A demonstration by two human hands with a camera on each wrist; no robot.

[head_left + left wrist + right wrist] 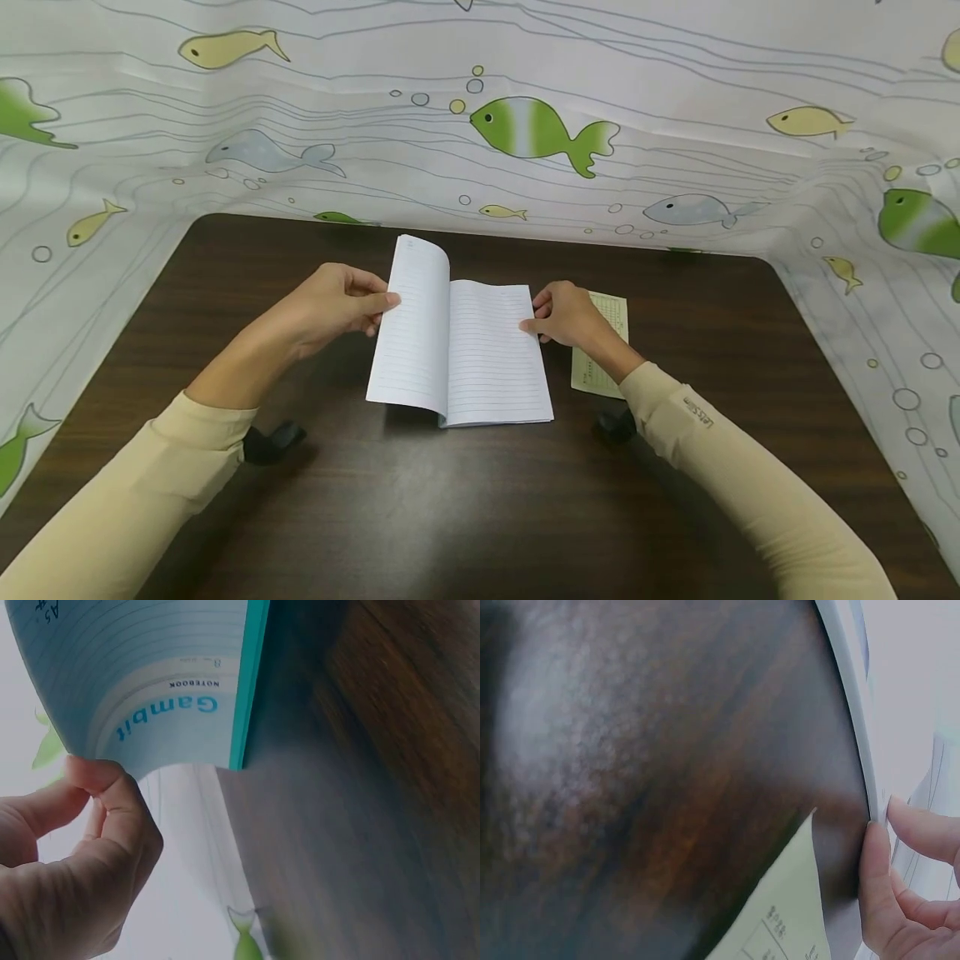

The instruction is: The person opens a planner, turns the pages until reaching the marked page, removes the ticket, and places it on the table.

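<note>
A lined notebook [495, 358] lies spread on the dark table, its left part lifted and curving up from the spine. My left hand [348, 304] pinches the outer edge of that raised part between thumb and fingers. Seen from the left wrist, the raised cover [172, 697] is pale blue with "Gambit" and "NOTEBOOK" printed on it and a teal spine. At the opposite edge, my right hand [562, 315] pinches the right-hand pages, thumb on top; in the right wrist view the page stack [855, 712] sits between thumb and fingers.
A pale yellow-green printed sheet or pad [600, 379] lies on the table just right of the notebook, partly under my right hand and wrist. White fish-patterned sheeting [420, 158] rises behind the dark wooden table [420, 517] and along both its sides.
</note>
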